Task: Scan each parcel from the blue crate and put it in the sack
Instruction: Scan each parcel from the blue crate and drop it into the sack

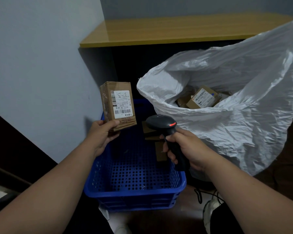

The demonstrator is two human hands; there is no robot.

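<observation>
A: What are the hands doing in the head view?

B: The left hand (102,134), left of centre, grips the bottom end of a cardboard parcel (118,105), thumb on its front face, holding it upright over the far left corner of the blue crate (134,176). Its white label (121,104) faces the camera (the print reads upside down).

A: And the other one?

B: The right hand (183,148), right of centre, is wrapped around the handle of a black scanner (162,125). The scanner's head sits just right of the parcel, apart from it, with a red light glowing on its back.

A: Where is the sack?

B: The white plastic sack (235,115) fills the right half of the frame, touching the crate's right side, mouth open. Labelled boxes (203,98) lie inside. A few brown parcels (152,132) rest along the crate's right wall, partly hidden by the scanner. A yellow-topped table (159,31) runs across the top.
</observation>
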